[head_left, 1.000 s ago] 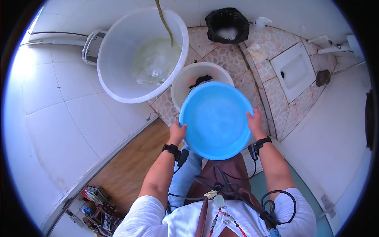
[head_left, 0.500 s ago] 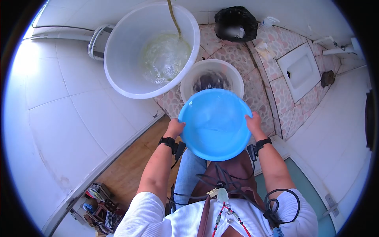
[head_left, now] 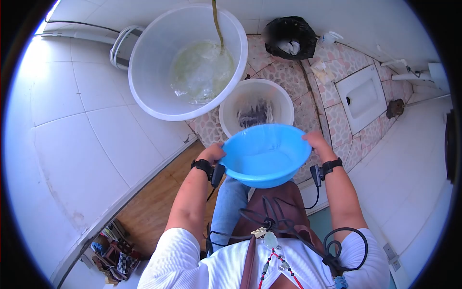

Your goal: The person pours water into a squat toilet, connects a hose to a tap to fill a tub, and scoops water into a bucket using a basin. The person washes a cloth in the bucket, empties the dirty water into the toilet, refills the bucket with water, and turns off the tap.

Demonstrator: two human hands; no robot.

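Both my hands grip a light blue plastic basin [head_left: 262, 156] by opposite sides of its rim. My left hand [head_left: 212, 152] is closed on the left edge, and my right hand [head_left: 317, 140] on the right edge. The basin tilts away from me, its far rim over the near side of a smaller whitish bucket [head_left: 280, 103]. Something dark lies at the bottom of that bucket; its kind cannot be made out. Behind it to the left, a large translucent tub [head_left: 149, 84] holds churning water, with a yellowish-green hose [head_left: 217, 26] hanging into it.
A black-bagged bin [head_left: 272, 47] and a white bottle [head_left: 330, 37] are at the back. On the right, a squat toilet [head_left: 362, 108] is set in the pink-patterned tiled floor [head_left: 308, 103]. A white tiled wall [head_left: 86, 149] runs along the left. Black cables [head_left: 274, 212] hang at my front.
The basin has tipped away from me, its far rim lower and its near outer wall now showing. My right hand has moved slightly up and right in view.
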